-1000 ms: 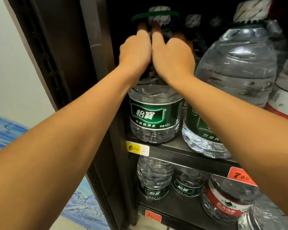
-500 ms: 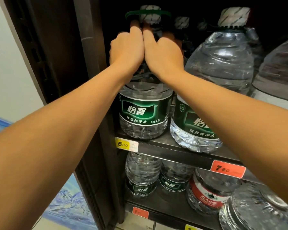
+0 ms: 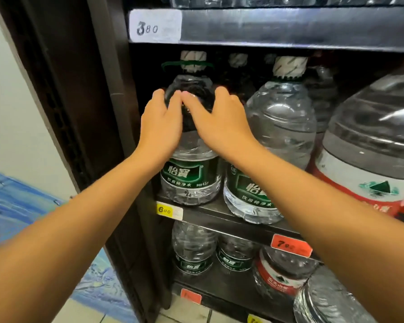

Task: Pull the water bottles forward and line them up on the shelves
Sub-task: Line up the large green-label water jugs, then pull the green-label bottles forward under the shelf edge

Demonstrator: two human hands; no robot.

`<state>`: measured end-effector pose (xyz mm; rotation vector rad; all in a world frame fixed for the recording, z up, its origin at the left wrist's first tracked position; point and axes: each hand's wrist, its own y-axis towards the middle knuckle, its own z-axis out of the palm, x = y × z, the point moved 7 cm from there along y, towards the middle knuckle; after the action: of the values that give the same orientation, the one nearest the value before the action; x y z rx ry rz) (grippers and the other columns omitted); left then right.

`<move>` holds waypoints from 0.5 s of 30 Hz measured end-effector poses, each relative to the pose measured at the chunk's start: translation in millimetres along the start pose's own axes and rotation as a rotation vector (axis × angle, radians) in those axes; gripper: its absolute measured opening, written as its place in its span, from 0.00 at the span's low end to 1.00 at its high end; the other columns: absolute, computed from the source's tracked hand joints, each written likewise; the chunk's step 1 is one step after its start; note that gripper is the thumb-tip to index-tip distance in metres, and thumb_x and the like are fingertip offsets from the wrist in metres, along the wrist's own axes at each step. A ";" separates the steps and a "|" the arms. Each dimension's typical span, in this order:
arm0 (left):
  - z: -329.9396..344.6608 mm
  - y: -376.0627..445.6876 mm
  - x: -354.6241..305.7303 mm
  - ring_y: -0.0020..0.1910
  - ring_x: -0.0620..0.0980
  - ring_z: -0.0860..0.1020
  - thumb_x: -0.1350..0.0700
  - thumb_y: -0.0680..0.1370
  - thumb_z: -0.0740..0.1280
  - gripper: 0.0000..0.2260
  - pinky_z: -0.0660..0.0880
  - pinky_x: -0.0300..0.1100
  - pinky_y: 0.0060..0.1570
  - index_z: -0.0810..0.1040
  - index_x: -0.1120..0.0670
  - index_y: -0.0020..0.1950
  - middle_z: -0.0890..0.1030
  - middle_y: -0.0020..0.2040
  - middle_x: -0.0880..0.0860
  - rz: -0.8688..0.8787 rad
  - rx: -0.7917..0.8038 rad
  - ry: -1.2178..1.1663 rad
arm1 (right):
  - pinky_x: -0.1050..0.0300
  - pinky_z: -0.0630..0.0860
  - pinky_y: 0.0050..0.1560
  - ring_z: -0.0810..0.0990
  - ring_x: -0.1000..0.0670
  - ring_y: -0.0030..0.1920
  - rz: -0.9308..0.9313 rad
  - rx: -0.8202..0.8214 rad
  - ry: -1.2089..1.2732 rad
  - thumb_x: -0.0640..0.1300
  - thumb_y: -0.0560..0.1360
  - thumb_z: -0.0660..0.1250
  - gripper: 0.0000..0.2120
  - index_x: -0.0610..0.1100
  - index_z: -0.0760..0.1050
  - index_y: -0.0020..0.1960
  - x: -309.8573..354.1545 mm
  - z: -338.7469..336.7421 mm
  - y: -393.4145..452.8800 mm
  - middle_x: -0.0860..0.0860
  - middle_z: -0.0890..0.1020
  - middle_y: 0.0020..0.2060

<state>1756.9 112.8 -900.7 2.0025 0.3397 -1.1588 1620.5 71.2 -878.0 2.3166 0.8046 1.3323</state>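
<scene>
I have both hands on the leftmost green-label bottle [image 3: 191, 145], which stands at the left end of the middle shelf [image 3: 231, 217], near its front edge. My left hand [image 3: 161, 127] and right hand [image 3: 222, 122] wrap its shoulder, each grip curled around the plastic. High up like this, a hard pull could tip the bottle forward, or knock its right-hand neighbour [image 3: 273, 145] crooked.

Two bare forearms come in from the lower left and lower right of the frame. No sleeve shows on either one. The left hand [image 3: 162, 123] and right hand [image 3: 222, 123] are bare too, with short fingernails.
</scene>
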 end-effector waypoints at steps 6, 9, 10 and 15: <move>-30.9 -42.5 -0.8 0.58 0.41 0.78 0.39 0.75 0.60 0.18 0.74 0.47 0.62 0.77 0.43 0.61 0.81 0.57 0.42 -0.253 0.109 -0.098 | 0.58 0.70 0.63 0.72 0.57 0.64 0.210 0.209 0.267 0.69 0.70 0.63 0.33 0.55 0.68 0.71 -9.0 -37.8 -45.5 0.59 0.74 0.66; -49.1 -69.7 -24.2 0.52 0.46 0.82 0.37 0.70 0.62 0.11 0.75 0.47 0.55 0.80 0.38 0.46 0.84 0.52 0.47 -0.437 0.146 -0.169 | 0.56 0.70 0.66 0.73 0.61 0.65 0.345 0.277 0.326 0.69 0.68 0.65 0.32 0.59 0.68 0.70 -5.6 -67.4 -77.9 0.61 0.75 0.65; -54.7 -79.1 -34.7 0.50 0.47 0.83 0.38 0.70 0.63 0.09 0.75 0.46 0.52 0.80 0.37 0.43 0.84 0.51 0.48 -0.472 0.156 -0.171 | 0.57 0.71 0.66 0.73 0.63 0.64 0.386 0.298 0.342 0.69 0.68 0.66 0.31 0.60 0.69 0.69 -3.5 -79.2 -88.5 0.62 0.75 0.65; -89.3 -125.0 -92.8 0.50 0.51 0.82 0.51 0.81 0.62 0.08 0.72 0.40 0.48 0.80 0.46 0.47 0.85 0.49 0.54 -0.650 0.173 -0.206 | 0.47 0.76 0.63 0.76 0.62 0.61 0.600 0.305 0.451 0.71 0.64 0.68 0.28 0.64 0.73 0.62 35.0 -158.5 -123.8 0.62 0.79 0.59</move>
<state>1690.0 274.5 -861.2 1.9468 0.8489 -1.8301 1459.8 192.4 -844.1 2.6560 0.4569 2.1760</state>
